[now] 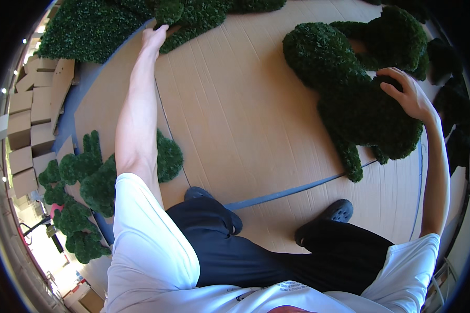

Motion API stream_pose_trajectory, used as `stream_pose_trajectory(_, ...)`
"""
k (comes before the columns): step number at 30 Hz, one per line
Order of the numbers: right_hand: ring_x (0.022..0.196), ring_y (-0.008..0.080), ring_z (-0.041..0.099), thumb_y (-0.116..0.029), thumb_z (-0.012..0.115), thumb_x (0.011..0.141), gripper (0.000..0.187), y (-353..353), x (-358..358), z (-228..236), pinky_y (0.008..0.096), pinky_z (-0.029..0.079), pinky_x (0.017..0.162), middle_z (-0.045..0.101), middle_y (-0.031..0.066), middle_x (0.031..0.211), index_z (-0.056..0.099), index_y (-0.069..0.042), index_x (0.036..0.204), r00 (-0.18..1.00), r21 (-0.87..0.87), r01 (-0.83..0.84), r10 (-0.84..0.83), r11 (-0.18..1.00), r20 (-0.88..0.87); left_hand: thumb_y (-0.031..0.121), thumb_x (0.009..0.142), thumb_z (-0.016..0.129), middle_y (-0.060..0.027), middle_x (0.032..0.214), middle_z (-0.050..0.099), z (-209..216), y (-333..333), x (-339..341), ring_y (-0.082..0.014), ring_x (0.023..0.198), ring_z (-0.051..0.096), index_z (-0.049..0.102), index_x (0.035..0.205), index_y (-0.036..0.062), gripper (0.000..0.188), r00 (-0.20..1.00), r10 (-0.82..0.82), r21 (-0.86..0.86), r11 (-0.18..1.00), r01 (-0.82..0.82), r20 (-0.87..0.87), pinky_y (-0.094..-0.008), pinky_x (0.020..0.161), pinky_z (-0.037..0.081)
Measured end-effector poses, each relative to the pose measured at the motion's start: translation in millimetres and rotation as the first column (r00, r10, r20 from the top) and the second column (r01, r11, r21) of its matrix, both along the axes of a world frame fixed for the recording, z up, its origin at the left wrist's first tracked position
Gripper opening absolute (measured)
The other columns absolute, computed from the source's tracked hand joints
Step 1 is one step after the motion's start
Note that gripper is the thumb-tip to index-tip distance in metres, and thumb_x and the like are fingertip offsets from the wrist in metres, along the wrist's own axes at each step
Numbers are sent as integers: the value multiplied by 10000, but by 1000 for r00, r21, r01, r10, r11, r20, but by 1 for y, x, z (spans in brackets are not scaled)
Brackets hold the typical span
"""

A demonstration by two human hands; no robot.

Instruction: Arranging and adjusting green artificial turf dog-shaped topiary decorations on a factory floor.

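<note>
My left hand [155, 38] reaches far forward to a green figure covered in artificial grass [198, 18] at the top edge. Its fingers are closed at that figure's near edge, and their tips are partly hidden. On the right lies a large animal-shaped figure of dark green artificial grass [350, 99], with a rounded head end and stubby legs. My right hand [410, 98] is over its right side. Thumb and fingers curve round a dark rounded piece [385, 81]; whether this belongs to the figure I cannot tell.
Brown cardboard sheets [235, 109] cover the floor, with a blue-grey strip [287, 194] across them. More grass figures [94, 182] lie at left, beside a green grass panel [94, 31] farther off. Cardboard boxes [23, 141] are stacked along the left. My dark clogs [340, 211] stand on the cardboard.
</note>
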State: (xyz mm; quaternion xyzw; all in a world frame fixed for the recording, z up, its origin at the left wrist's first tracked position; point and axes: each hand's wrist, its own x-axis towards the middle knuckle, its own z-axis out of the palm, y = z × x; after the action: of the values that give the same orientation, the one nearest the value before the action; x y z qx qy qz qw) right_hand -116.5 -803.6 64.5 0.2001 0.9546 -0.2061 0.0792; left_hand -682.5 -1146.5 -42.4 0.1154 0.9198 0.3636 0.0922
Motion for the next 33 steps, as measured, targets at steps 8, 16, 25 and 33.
stream_pose_trajectory(8,1175,342,618,-321,616,970,387,3,1,-9,407,441,1062,675,152,1238,660,-32,1223,998,143,35,-28,989,-47,620,849,758,-263,1627,302,-6,1,-64,-442,1440,386,266,1578,-66,1116,973,-15,171,985,-25,228,-551,1115,442)
stream_pose_trajectory(16,1182,340,611,-339,633,955,396,7,2,-14,420,435,1068,672,157,1225,662,-31,1203,998,134,15,-7,991,-62,718,665,850,-220,1578,419,-12,46,-114,-349,1417,445,380,1528,-87,1270,992,-21,-49,998,27,128,-597,1082,418)
stream_pose_trajectory(25,1099,329,626,-284,637,934,381,12,3,-21,397,463,1029,667,165,1184,648,-4,1192,995,100,13,-3,995,-97,584,677,912,-128,1479,517,-31,64,-123,-277,1327,507,432,1503,26,1106,951,-66,197,980,5,303,-557,1059,449)
stream_pose_trajectory(33,1132,333,636,-323,648,922,404,9,-1,-23,420,465,1040,693,162,1185,670,-37,1206,993,79,45,-36,996,-111,287,744,935,-45,1375,591,-3,111,8,-238,1257,536,601,1349,175,700,857,-142,497,856,-146,495,-509,1077,438)
